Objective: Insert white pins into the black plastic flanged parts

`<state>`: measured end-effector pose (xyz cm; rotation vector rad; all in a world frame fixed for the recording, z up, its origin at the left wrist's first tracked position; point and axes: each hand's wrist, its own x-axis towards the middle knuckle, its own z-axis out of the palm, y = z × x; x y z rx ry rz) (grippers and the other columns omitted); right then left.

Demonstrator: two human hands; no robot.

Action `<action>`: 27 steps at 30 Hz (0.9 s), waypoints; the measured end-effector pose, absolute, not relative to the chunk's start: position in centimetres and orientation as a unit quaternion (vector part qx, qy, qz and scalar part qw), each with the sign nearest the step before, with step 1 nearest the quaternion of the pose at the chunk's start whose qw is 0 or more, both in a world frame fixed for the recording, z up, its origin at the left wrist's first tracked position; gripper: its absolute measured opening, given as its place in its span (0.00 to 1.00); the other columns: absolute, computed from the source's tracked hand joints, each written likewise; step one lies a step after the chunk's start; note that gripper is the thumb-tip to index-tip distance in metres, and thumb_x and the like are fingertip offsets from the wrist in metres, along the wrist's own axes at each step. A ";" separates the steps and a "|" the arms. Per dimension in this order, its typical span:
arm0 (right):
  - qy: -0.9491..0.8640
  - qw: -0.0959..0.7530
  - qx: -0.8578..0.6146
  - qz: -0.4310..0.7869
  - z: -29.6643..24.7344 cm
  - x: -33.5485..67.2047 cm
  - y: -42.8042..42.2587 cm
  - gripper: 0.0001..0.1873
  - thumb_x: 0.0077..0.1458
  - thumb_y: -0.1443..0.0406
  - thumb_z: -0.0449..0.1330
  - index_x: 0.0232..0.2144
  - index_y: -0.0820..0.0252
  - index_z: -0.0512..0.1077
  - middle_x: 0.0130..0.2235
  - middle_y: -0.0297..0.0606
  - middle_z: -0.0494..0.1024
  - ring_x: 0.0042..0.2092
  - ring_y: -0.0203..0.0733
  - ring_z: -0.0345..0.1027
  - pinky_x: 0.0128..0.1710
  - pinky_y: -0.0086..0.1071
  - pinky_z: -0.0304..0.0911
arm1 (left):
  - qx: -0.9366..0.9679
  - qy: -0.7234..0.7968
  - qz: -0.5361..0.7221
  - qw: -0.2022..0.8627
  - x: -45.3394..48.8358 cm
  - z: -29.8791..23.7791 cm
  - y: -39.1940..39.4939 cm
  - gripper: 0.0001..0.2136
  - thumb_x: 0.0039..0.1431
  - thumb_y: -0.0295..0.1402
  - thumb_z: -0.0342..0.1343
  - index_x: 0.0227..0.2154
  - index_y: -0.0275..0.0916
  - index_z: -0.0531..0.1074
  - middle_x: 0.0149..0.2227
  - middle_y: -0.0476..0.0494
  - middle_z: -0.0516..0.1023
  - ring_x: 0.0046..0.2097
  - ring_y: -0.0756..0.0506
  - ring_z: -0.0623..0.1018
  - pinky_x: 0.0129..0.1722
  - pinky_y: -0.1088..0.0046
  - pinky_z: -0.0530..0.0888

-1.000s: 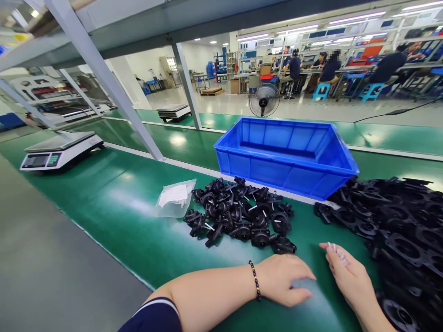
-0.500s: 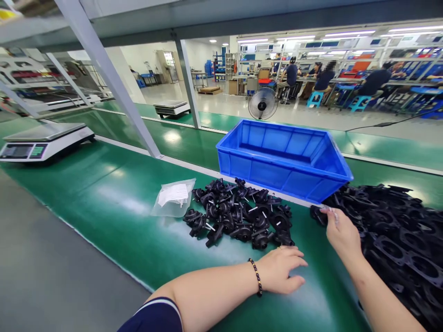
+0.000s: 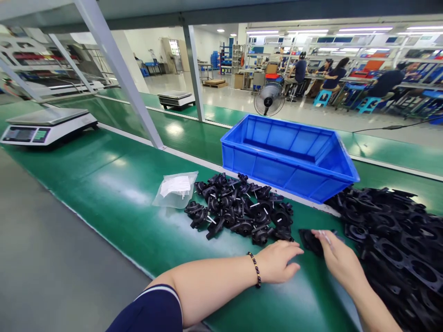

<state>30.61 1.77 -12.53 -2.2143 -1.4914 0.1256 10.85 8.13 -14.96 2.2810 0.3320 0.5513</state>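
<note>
My right hand is closed on a black plastic part at the green work surface, between two groups of black parts. Something pale and slim shows at its fingers, too small to name. My left hand, with a beaded bracelet at the wrist, hovers low with its fingers stretched out, holding nothing. Just beyond its fingertips is a cluster of black plastic housings, several with white pins sticking out. To the right of my right hand spreads a large heap of black flanged parts.
A blue plastic bin stands behind the parts. Left of the cluster lies a clear bag with a white paper. A weighing scale sits far left, and a slanted metal post rises nearby. People work at benches beyond a fan.
My right hand has drawn the black part away from the heap's edge, toward me and to the left. My left hand stays outstretched in nearly the same place. The view has shifted slightly.
</note>
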 end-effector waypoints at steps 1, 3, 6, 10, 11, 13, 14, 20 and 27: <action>-0.573 0.250 -0.779 0.051 -12.8 29.8 0.8 0.25 0.56 0.52 0.41 0.38 0.59 0.71 0.42 0.38 0.73 0.43 0.39 0.69 0.41 0.31 0.65 | 0.892 0.132 0.218 0.373 10.9 -15.0 8.1 0.21 0.55 0.32 0.50 0.52 0.31 0.63 0.54 0.35 0.63 0.56 0.44 0.63 0.56 0.67 0.60; -0.619 0.265 -0.738 0.032 -13.4 28.5 -0.7 0.23 0.57 0.53 0.43 0.39 0.59 0.71 0.42 0.37 0.73 0.43 0.37 0.69 0.43 0.29 0.65 | 0.894 0.131 0.225 0.364 10.9 -15.0 8.1 0.23 0.54 0.33 0.52 0.53 0.31 0.62 0.55 0.34 0.61 0.56 0.43 0.63 0.56 0.66 0.60; -0.671 0.276 -0.688 -0.009 -14.0 27.5 -1.8 0.19 0.59 0.58 0.44 0.42 0.59 0.70 0.44 0.37 0.72 0.44 0.35 0.68 0.44 0.27 0.64 | 0.906 0.108 0.228 0.341 11.0 -15.1 8.1 0.22 0.53 0.34 0.54 0.51 0.32 0.65 0.55 0.35 0.62 0.57 0.42 0.62 0.56 0.65 0.58; -0.683 0.298 -0.664 -0.061 -14.6 28.3 -1.9 0.15 0.59 0.62 0.46 0.40 0.60 0.69 0.42 0.35 0.73 0.42 0.33 0.68 0.43 0.26 0.62 | 0.925 0.066 0.213 0.309 11.2 -15.4 8.2 0.13 0.55 0.32 0.53 0.41 0.32 0.72 0.44 0.40 0.72 0.52 0.45 0.67 0.54 0.72 0.61; -0.677 0.303 -0.667 -0.077 -14.7 28.8 -1.9 0.15 0.59 0.62 0.46 0.40 0.61 0.69 0.41 0.35 0.73 0.42 0.33 0.67 0.44 0.26 0.62 | 0.927 0.065 0.211 0.303 11.2 -15.4 8.3 0.12 0.54 0.32 0.54 0.40 0.31 0.72 0.43 0.40 0.73 0.51 0.45 0.68 0.53 0.73 0.62; -0.652 0.309 -0.684 -0.106 -14.8 29.6 -2.0 0.15 0.59 0.61 0.46 0.38 0.61 0.70 0.40 0.35 0.73 0.42 0.34 0.67 0.45 0.27 0.61 | 0.930 0.069 0.212 0.293 11.2 -15.5 8.3 0.14 0.52 0.33 0.56 0.40 0.31 0.71 0.42 0.40 0.73 0.49 0.45 0.69 0.52 0.74 0.62; -0.633 0.313 -0.698 -0.116 -14.7 29.9 -2.1 0.16 0.59 0.60 0.46 0.38 0.61 0.70 0.40 0.36 0.72 0.43 0.35 0.66 0.46 0.28 0.60 | 0.931 0.070 0.211 0.289 11.2 -15.5 8.3 0.14 0.51 0.33 0.57 0.39 0.31 0.71 0.42 0.40 0.73 0.49 0.45 0.69 0.52 0.74 0.62; -0.459 0.406 -0.788 -0.061 -13.3 28.9 -2.8 0.22 0.56 0.52 0.45 0.36 0.62 0.70 0.34 0.40 0.72 0.37 0.38 0.66 0.39 0.28 0.62 | 0.931 0.069 0.227 0.279 11.0 -15.7 8.2 0.11 0.52 0.36 0.56 0.35 0.34 0.73 0.41 0.43 0.73 0.45 0.46 0.70 0.49 0.73 0.64; -0.367 0.483 -0.773 0.185 -13.5 27.8 -2.4 0.30 0.50 0.45 0.50 0.45 0.62 0.65 0.20 0.33 0.59 0.20 0.29 0.51 0.18 0.23 0.50 | 0.844 0.112 0.272 0.448 10.8 -14.9 7.9 0.10 0.49 0.36 0.58 0.32 0.33 0.73 0.36 0.43 0.71 0.37 0.50 0.70 0.40 0.76 0.68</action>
